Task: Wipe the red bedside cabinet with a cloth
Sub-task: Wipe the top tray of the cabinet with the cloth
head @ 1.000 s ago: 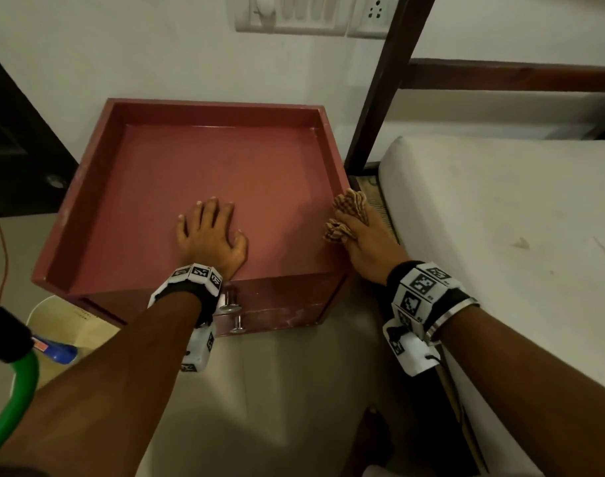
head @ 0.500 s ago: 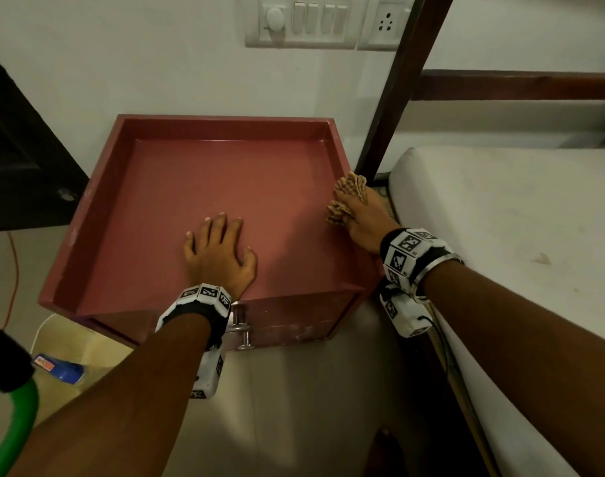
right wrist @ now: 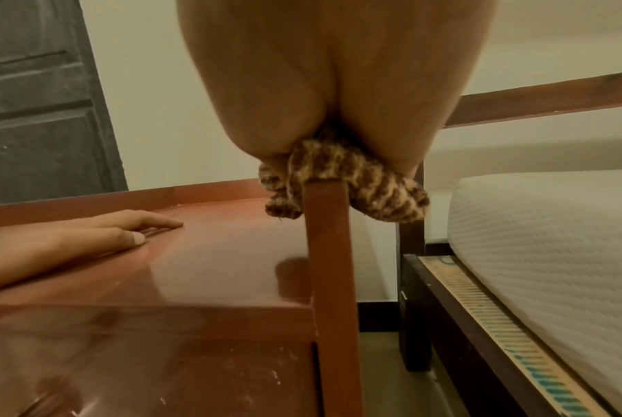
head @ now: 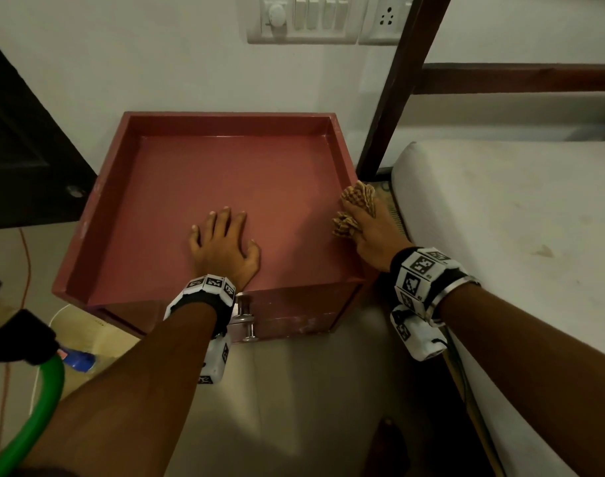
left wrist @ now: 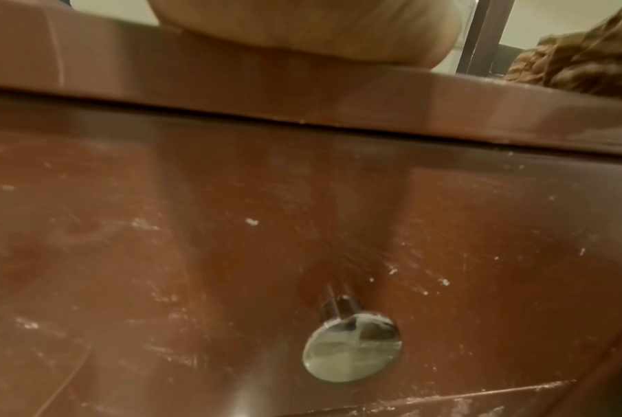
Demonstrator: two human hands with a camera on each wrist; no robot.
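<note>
The red bedside cabinet [head: 197, 187] has a flat top with raised rims on three sides. My left hand [head: 221, 242] lies flat on the top near its front edge, fingers straight. My right hand [head: 366, 225] grips a brown patterned cloth [head: 359, 197] and presses it over the cabinet's right rim. In the right wrist view the cloth [right wrist: 341, 183] straddles the narrow rim [right wrist: 330, 254], bunched under the palm. The left wrist view shows the scuffed drawer front [left wrist: 195, 239], its round metal knob [left wrist: 352, 349] and the cloth [left wrist: 587, 59] at the upper right.
A bed with a white mattress [head: 521, 242] stands close on the right, its dark post [head: 390, 98] just behind the cloth. A switch panel [head: 301, 18] is on the wall. A dark door [head: 22, 139] stands left; a green hose [head: 29, 407] and blue item [head: 80, 361] lie on the floor.
My right hand has slid the cloth a little farther back along the right rim. The left hand has stayed flat on the top. The head view has tilted slightly upward.
</note>
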